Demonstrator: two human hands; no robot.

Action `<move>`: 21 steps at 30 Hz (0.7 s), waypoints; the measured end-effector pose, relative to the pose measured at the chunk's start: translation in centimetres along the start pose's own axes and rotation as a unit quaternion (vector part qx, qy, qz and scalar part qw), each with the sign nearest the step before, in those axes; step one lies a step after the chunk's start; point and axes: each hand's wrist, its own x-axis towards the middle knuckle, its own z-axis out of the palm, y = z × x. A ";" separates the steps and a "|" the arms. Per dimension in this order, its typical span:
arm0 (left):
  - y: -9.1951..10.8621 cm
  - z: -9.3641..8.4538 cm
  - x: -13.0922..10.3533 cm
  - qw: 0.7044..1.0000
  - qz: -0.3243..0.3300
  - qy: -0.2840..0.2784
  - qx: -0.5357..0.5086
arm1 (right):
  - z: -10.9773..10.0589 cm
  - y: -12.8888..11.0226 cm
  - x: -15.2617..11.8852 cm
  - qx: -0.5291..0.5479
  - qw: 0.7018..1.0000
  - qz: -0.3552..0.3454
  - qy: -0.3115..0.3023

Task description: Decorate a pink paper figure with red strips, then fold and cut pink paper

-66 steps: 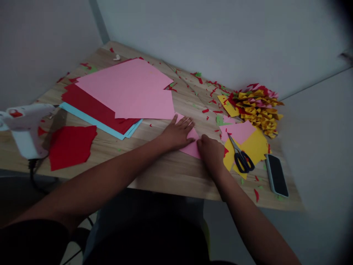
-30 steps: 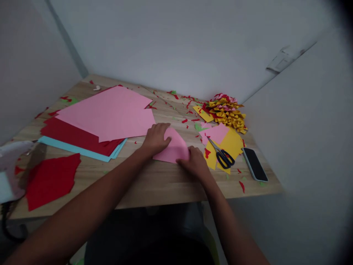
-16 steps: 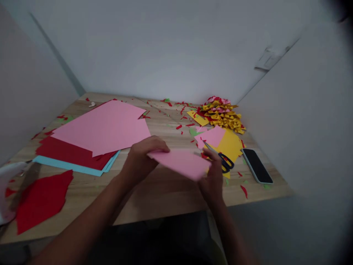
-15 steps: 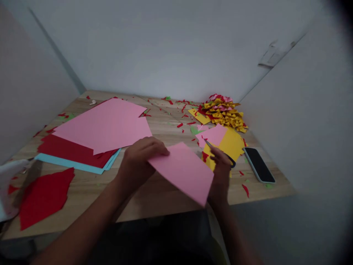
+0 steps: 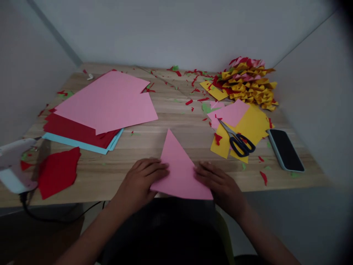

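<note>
A pink paper sheet (image 5: 179, 173), now showing a pointed, triangular outline, lies at the table's front edge with its tip facing away from me. My left hand (image 5: 143, 178) grips its left side, fingers over the top. On the opposite side my right hand (image 5: 219, 184) holds the slanting edge, fingers close together. Whether the sheet is folded double I cannot tell. Dark-handled scissors (image 5: 239, 143) rest to the right, across yellow paper (image 5: 255, 123) and beside a smaller pink piece (image 5: 231, 112).
Large pink sheets (image 5: 110, 101) cover red and blue paper (image 5: 79, 143) on the left. Nearer are red cut pieces (image 5: 59, 171) and a glue gun (image 5: 13, 165). A phone (image 5: 286, 151) lies at right, a folded-paper model (image 5: 248, 84) behind. Red and green scraps are scattered about.
The scissors, at my right hand before, now lie on the yellow paper. My right hand has come to the pink sheet, which has turned and shows a triangular shape. The view has tilted down.
</note>
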 end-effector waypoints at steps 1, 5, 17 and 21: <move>0.3 0.1 0.0 1.000 -0.009 0.023 0.013 | -0.1 0.0 -0.3 -0.011 1.000 0.015 0.018; 1.9 0.3 -0.6 0.995 -0.036 0.063 0.072 | -0.2 -0.5 -1.3 -0.001 0.999 0.022 0.049; 0.6 -0.5 1.1 0.987 -0.155 0.038 -0.015 | -0.8 -1.5 3.8 -0.004 0.959 0.283 0.017; 1.1 0.0 2.0 0.978 -0.204 0.045 0.031 | 0.1 -2.0 5.1 -0.055 0.940 0.336 0.018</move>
